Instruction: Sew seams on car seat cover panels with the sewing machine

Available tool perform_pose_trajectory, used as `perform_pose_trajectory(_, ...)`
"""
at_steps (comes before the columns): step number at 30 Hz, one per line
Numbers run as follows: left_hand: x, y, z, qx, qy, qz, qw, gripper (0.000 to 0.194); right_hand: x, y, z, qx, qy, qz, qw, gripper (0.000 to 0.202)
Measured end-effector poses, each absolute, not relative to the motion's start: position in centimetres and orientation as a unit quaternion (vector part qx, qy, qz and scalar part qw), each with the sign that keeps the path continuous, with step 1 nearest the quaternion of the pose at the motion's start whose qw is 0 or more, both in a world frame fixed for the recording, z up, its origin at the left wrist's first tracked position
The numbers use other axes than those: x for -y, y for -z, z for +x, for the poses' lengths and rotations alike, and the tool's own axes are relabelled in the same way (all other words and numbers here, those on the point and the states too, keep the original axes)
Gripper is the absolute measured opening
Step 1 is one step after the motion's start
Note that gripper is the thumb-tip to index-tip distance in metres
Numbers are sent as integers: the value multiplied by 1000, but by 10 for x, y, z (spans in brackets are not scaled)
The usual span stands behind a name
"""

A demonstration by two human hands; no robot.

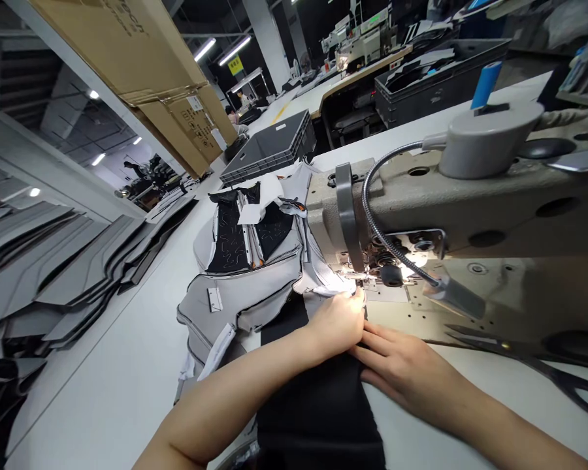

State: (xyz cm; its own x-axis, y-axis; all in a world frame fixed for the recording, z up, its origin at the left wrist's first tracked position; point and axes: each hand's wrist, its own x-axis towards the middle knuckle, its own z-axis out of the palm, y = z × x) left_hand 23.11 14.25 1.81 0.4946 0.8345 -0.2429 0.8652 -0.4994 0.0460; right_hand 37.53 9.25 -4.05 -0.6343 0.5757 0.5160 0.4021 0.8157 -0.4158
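My left hand (337,324) is closed with its fingertips right at the presser foot of a sewing machine (470,202). It holds the upper end of a black fabric strip (318,405); the exact grip is hidden under the fingers. Just behind, my right hand (399,359) lies with fingers stretched out on the strip's right edge, touching my left hand. A light grey sewn cover (255,287) with black panels and white tabs spreads left of the needle, and its edge runs in beside my left fingers. The machine's lamp lights this spot.
Large black scissors (509,349) lie right of my right hand on the machine bed. Stacked grey fabric pieces (78,261) line the left side. Behind the cover stands a grey plastic crate (269,149). A cardboard sheet (151,65) rises at upper left.
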Motion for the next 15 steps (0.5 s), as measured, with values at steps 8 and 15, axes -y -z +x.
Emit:
perform_pose_trajectory(8, -123, 4, 230, -532, 63, 844, 15, 46, -117, 50, 399, 810, -124, -434, 375, 25)
perform_pose_trajectory(15, -133, -4, 220, -518, 30, 850, 88, 33, -130, 58, 389, 823, -21, -498, 273, 31)
